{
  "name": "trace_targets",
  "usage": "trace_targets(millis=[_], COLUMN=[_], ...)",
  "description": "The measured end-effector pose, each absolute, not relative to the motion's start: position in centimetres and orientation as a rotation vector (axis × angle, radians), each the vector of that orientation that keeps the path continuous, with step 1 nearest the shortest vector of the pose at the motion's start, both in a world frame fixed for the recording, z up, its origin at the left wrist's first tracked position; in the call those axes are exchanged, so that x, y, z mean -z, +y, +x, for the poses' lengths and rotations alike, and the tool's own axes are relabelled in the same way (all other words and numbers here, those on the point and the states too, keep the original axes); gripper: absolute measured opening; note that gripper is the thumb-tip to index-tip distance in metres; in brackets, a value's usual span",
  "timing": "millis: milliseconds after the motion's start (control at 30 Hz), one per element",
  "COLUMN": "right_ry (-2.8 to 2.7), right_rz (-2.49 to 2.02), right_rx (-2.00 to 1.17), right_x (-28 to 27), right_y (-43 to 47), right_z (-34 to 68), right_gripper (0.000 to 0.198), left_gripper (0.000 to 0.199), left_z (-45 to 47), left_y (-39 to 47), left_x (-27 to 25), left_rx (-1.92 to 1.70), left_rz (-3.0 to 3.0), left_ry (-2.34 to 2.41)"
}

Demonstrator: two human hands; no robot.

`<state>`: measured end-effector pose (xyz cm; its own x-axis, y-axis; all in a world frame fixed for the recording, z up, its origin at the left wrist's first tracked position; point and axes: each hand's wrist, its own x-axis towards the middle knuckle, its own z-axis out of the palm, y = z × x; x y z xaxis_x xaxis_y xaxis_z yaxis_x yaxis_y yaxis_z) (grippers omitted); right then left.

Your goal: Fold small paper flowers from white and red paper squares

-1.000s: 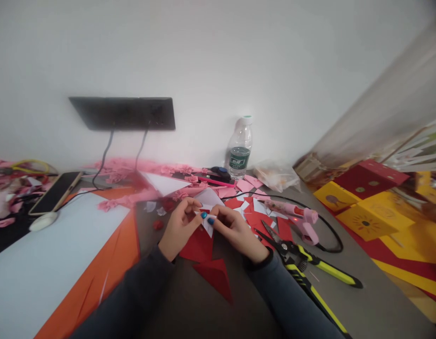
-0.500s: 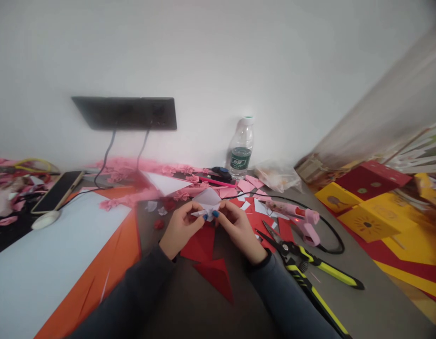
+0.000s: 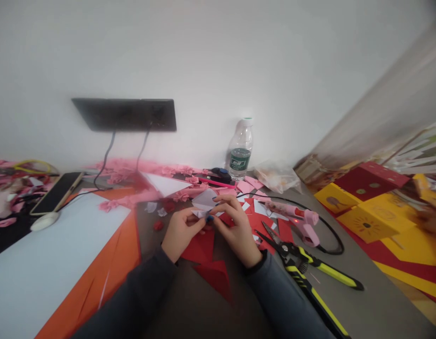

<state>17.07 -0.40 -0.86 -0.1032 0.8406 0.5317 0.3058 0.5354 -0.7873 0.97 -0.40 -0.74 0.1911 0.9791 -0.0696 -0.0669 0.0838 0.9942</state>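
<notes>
A small folded piece of white paper [image 3: 200, 213] is pinched between the fingertips of my left hand [image 3: 180, 231]. My right hand [image 3: 238, 230] has its thumb and a finger closed on the same paper at its right side, and its other fingers arch above. The fingers hide part of the folds. Just behind the paper lies a pale sheet [image 3: 205, 199]. Under my hands is a red paper square [image 3: 200, 247], and nearer to me a red paper triangle [image 3: 216, 278]. A crumpled red paper piece [image 3: 158, 225] sits left of my left hand.
On the right are open yellow-handled shears [image 3: 302, 261] and a pink glue gun [image 3: 298, 216] with a black cord. A water bottle [image 3: 241, 150] stands by the wall. Left are a large white sheet [image 3: 62, 249], orange paper [image 3: 115, 249], a phone [image 3: 57, 193] and a mouse [image 3: 44, 221].
My right hand has shifted slightly left and its fingers have lifted over the paper, thumb closer to my left fingertips. My left hand has barely moved.
</notes>
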Motion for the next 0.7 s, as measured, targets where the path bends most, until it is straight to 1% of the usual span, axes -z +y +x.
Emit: trace_targets(millis=[67, 333, 567, 700], right_ry=[-1.672, -1.688, -1.737, -1.836], right_rz=[-1.003, -0.985, -0.954, -0.892], right_rx=[-0.609, -0.701, -0.662, -0.602], right_x=[0.97, 1.23, 0.65, 0.59], right_y=[-0.34, -0.11, -0.17, -0.11], right_z=[17.09, 17.25, 17.5, 17.9], right_gripper=[0.01, 0.011, 0.016, 0.017], left_gripper=[0.031, 0.026, 0.032, 0.04], left_z=[1.09, 0.96, 0.96, 0.98], left_y=[-0.48, -0.43, -0.57, -0.51], left_x=[0.84, 0.88, 0.29, 0.0], left_rx=[-1.047, -1.008, -0.968, -0.966], left_rz=[1.191, 1.265, 1.225, 1.159], left_ry=[1.072, 1.091, 1.012, 1.001])
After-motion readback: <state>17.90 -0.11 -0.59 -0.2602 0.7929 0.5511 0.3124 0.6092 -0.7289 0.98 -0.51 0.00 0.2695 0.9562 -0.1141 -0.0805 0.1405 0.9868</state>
